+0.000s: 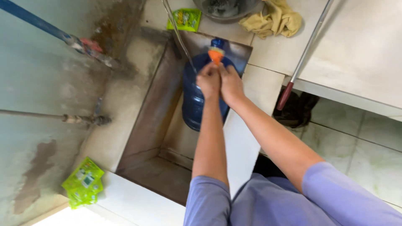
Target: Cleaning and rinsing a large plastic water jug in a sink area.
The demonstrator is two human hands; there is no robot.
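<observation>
Head view, looking down into a deep tiled sink (155, 109). Big blue water jug (193, 106) standing in the sink, leaning toward the far wall, neck (217, 42) up at the far end. Small orange-and-white item (216, 55), prob. a sponge or scrub pad, pressed on the jug's shoulder just below the neck.

Left hand (209, 80) & right hand (230, 83) side by side, touching each other, both on the jug's upper part. Fingers of both bunched narrow around the orange item, which pokes out just beyond the fingertips; exact grip hidden by the backs of the hands, so cannot tell which hand really holds it. Thin stream of water (180, 37) or hose running down from above, meeting the jug just left of the left hand.

Around: yellow cloth (274, 19) crumpled on the bench (272, 50) far right, next to a metal basin (226, 9). Green sachet (184, 19) near the sink's far edge; more green sachets (83, 182) at near-left corner. Mop handle w/ red grip (299, 62) leaning across the bench edge. Blue pipe (33, 21) along left wall.
</observation>
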